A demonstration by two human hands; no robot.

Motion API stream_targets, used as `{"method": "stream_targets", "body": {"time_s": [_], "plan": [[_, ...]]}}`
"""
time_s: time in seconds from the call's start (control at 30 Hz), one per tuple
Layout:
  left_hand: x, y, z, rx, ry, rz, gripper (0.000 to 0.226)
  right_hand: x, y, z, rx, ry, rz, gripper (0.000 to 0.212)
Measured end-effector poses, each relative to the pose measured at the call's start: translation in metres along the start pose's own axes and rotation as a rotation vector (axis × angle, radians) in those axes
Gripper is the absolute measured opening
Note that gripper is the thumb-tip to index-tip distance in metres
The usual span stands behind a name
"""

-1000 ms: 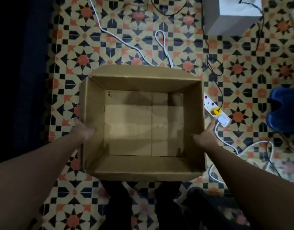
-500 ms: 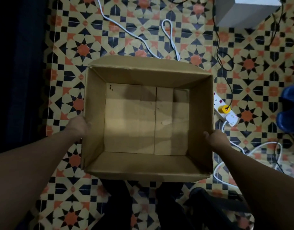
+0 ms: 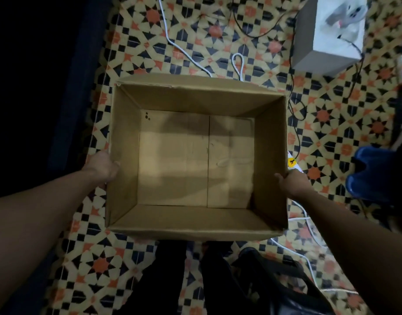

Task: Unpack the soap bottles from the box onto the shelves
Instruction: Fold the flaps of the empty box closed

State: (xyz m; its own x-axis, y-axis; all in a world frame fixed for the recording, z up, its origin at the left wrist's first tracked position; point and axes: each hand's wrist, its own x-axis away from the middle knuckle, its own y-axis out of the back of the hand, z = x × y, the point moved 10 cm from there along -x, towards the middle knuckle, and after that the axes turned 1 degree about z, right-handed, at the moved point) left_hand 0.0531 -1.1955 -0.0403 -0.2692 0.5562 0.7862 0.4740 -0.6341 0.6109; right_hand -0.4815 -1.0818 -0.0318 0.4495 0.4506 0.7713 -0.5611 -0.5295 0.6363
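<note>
Box (image 3: 195, 98) first: plain corrugated cardboard, open top, nothing inside – bare bottom panels w/ a centre seam and a few dark dots in the far-left corner. No soap bottles in view, no shelves either, so unpacking looks done or the rest is out of shot; can't tell which.

Handling: empty like this it should be light, but it's wide, and unbraced walls will prob. bow if you squeeze mid-wall. Cardboard is dry, not slippery, not fragile, though the rim can crease. Best hold is approx. where you have it: opposite side walls, thumb over the rim, fingers outside. If it sags, go under the bottom corners instead.

Grip now: your left hand (image 3: 102, 165) clamps the left wall, thumb at the rim, fingers hidden behind the cardboard. Your right hand (image 3: 293, 184) does the same on the right wall, thumb hooked over the edge. Both grasp the box, nothing else.

Position: box is in front of you over the patterned tile floor (image 3: 332, 123), near edge overlapping your dark legs (image 3: 168, 269); prob. lifted, not resting, but can't be sure. White cable (image 3: 179, 47) runs beyond the far wall; power strip (image 3: 292, 161) just beside the right wall, partly hidden. Mind both when you set it down.
</note>
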Motion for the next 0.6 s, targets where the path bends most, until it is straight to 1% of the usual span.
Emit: {"method": "stream_targets", "body": {"time_s": [0.17,0.3,0.4,0.5,0.6], "plan": [[0.088,0.059,0.030,0.078,0.002,-0.022,0.042,0.076,0.069,0.042,0.120,0.086,0.026,0.037],[0.159,0.083,0.067,0.134,0.035,-0.051,0.035,0.128,0.115,0.078,0.204,0.158,0.045,0.026],[0.202,0.083,0.100,0.178,0.094,-0.067,0.033,0.157,0.139,0.112,0.314,0.258,0.066,0.017],[0.245,0.067,0.137,0.227,0.207,-0.057,0.035,0.182,0.151,0.143,0.502,0.348,0.129,0.019],[0.296,0.044,0.168,0.302,0.306,-0.084,0.035,0.203,0.159,0.178,0.625,0.459,0.153,0.023]]}}
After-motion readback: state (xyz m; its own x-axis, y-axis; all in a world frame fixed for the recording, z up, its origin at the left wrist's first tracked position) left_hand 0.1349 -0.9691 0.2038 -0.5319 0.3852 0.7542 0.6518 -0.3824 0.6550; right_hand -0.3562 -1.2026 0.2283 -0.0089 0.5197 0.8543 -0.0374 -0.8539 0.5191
